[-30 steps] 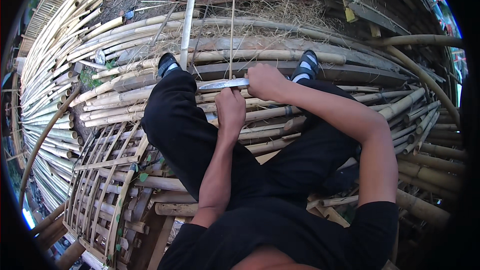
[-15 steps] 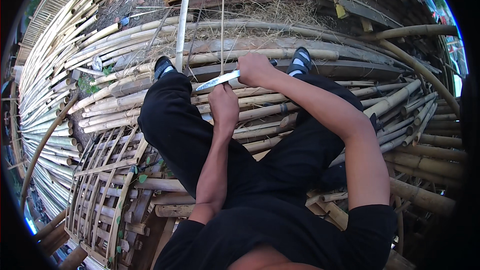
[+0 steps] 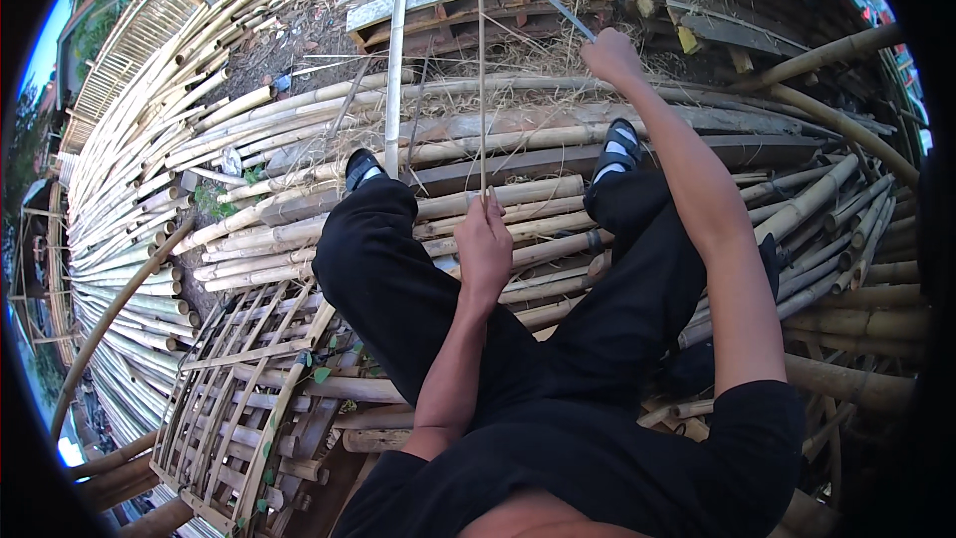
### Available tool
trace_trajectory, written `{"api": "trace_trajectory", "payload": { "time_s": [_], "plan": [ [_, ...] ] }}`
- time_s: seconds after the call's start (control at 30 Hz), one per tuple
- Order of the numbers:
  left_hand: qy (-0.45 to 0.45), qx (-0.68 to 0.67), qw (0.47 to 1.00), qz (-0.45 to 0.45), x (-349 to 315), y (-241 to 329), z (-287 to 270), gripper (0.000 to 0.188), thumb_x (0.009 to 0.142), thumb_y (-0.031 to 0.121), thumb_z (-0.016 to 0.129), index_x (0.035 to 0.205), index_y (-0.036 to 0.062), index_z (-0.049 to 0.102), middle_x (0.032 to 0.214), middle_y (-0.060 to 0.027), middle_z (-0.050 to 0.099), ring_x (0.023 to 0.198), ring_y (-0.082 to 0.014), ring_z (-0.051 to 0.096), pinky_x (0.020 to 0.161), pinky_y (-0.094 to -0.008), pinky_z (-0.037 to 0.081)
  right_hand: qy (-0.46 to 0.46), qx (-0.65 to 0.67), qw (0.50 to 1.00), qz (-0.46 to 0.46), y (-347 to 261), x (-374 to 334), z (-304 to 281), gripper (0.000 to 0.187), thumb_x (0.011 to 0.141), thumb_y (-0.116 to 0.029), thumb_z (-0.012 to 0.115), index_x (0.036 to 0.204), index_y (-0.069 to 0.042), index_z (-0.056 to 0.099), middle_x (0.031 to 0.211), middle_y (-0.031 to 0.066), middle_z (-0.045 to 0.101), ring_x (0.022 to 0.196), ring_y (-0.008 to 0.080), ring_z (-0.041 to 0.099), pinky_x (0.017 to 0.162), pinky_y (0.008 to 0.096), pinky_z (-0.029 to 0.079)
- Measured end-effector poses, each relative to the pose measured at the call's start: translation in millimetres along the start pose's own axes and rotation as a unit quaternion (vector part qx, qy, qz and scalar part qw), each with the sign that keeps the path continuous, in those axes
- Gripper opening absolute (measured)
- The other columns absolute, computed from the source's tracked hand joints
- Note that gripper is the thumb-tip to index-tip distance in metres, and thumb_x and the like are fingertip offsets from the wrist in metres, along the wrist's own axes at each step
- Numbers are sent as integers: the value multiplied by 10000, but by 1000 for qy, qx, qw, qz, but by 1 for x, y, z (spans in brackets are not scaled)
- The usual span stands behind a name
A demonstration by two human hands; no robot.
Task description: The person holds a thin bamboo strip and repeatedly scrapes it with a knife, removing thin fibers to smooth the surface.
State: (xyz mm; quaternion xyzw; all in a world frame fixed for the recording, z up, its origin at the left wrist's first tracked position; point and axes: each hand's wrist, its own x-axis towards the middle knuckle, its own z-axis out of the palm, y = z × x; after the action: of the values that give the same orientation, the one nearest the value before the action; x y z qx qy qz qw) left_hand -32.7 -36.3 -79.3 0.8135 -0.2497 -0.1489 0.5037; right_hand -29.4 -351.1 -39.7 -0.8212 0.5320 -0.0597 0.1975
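Observation:
Between my knees, my left hand [image 3: 484, 251] is closed around the near end of a long thin bamboo strip [image 3: 482, 90], which runs straight away from me past the top of the view. Out to the far right, my outstretched right hand [image 3: 611, 56] grips a knife [image 3: 566, 13]. Its blade points up and to the left, apart from the strip; the handle is hidden in my fist. A wider flat bamboo slat [image 3: 395, 80] leans beyond my left foot, touched by neither hand.
Bamboo poles [image 3: 538, 194] lie crosswise under my legs and feet. A wooden pallet [image 3: 438, 10] sits ahead, with straw-like shavings [image 3: 558, 50] beside it. At my left are a slatted bamboo frame [image 3: 239, 389] and a large pile of poles [image 3: 119, 239]. A curved pole [image 3: 846, 130] stands at the right.
My right hand has swung the knife from beside my left hand out to the far right, off the strip. The left hand still holds the strip's end. The whole view has shifted slightly.

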Motion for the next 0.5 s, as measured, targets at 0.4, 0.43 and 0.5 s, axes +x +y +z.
{"api": "trace_trajectory", "payload": {
  "time_s": [0.4, 0.43, 0.5],
  "plan": [
    [-51, -180, 979, -80, 16, -30, -4, 322, 1024, 281, 417, 854, 47, 558, 544, 90, 294, 418, 6, 247, 382, -213, 175, 74, 185, 958, -208, -37, -60, -20, 345, 903, -316, 579, 814, 18, 585, 696, 164, 627, 663, 326, 633, 630, 457, 479],
    [-53, -188, 978, -78, 16, -29, -5, 320, 1026, 281, 411, 866, 46, 557, 543, 93, 285, 410, 8, 240, 375, -209, 167, 149, 187, 932, -271, -40, -68, -22, 321, 919, -301, 571, 845, 11, 567, 684, 152, 616, 646, 320, 628, 597, 448, 477],
    [-66, -224, 968, -96, 15, -21, -9, 304, 1026, 274, 409, 888, 44, 553, 544, 94, 284, 401, 8, 238, 364, -207, 169, 239, 187, 874, -381, -45, -86, -32, 286, 938, -286, 560, 894, -5, 536, 668, 134, 597, 614, 308, 619, 540, 424, 469]
  ]
}}
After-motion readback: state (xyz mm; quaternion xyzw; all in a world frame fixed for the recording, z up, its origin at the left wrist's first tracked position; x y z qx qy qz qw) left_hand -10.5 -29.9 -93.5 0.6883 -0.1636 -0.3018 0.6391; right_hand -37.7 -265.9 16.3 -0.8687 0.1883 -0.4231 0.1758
